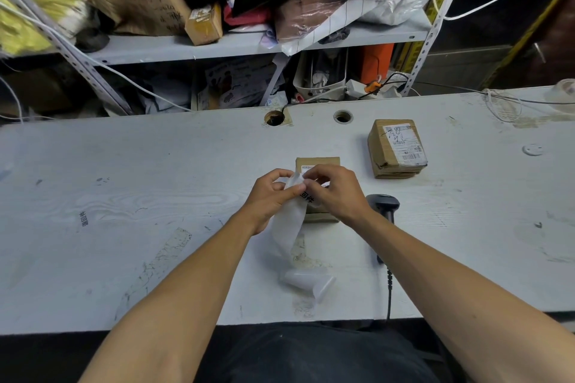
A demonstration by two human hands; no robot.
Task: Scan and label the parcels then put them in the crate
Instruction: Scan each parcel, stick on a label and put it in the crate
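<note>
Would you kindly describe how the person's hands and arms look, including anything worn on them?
Both arms are bare along all that shows, with no sleeves in view. The left hand and right hand wear no gloves, and no rings, watch or wristbands are visible. Fingernails look short and unpainted.

A parcel sorting or courier back room: a worn white counter (124, 196) carries a taped cardboard parcel (396, 149) with a shipping label and a corded barcode scanner (384, 208), while the metal shelf (236, 43) behind is heaped with mailer bags and boxes.
</note>
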